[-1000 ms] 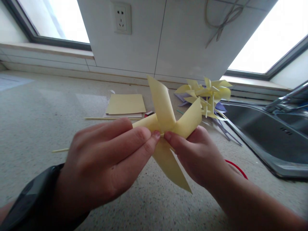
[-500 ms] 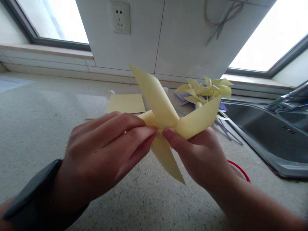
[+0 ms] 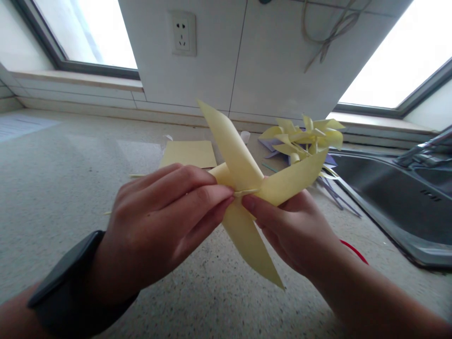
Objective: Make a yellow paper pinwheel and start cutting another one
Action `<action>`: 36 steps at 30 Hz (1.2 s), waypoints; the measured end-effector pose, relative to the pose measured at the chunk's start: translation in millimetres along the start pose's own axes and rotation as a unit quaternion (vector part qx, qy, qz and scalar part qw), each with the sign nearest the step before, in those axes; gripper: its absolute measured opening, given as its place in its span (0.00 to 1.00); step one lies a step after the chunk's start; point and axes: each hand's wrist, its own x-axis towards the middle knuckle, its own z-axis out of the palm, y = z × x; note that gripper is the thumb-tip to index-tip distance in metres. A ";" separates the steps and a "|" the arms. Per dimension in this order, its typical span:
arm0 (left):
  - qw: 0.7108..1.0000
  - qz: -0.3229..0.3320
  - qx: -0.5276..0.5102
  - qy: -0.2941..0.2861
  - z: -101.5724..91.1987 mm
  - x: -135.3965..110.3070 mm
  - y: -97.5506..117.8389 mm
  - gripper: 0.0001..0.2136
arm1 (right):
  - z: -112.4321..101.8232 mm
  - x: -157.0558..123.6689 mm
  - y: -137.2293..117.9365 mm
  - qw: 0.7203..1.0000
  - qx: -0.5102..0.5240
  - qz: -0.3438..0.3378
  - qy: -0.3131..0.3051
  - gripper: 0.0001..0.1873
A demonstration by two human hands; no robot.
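Note:
Between both hands, above the speckled counter, is a yellow paper pinwheel (image 3: 243,157) with pointed, curved blades. My left hand (image 3: 169,221) is closed, its thumb and fingers pinching the pinwheel near its centre from the left. A thin pale strip or stick (image 3: 247,192) lies across the centre, running from the left fingertips toward the right thumb. My right hand (image 3: 289,221) grips the pinwheel from the right, thumb in front and the other fingers behind the right blade. The left fingers cover one blade in part.
Yellow sheets (image 3: 189,153) lie behind my left hand. Several finished yellow pinwheels (image 3: 307,136) sit on purple paper at the back right. Purple strips (image 3: 335,193) reach toward the steel sink (image 3: 388,197). Something red and curved (image 3: 355,252) shows beside my right wrist. A tiled wall with a socket (image 3: 181,35) stands behind.
The pale strip across the pinwheel's centre shows more plainly now. The lower blade has swung slightly down and right. The whole view has shifted a little; both hands keep their hold.

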 end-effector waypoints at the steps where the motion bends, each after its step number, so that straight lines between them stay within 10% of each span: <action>1: 1.000 -0.001 0.001 0.002 0.1 -0.2 0.0 0.04 | -0.2 0.2 -0.4 1.000 0.004 0.003 -0.003 0.07; 36: 1.000 0.022 -0.014 0.008 -3.8 2.2 2.0 0.03 | 5.9 -2.0 1.0 0.996 0.052 0.067 0.030 0.07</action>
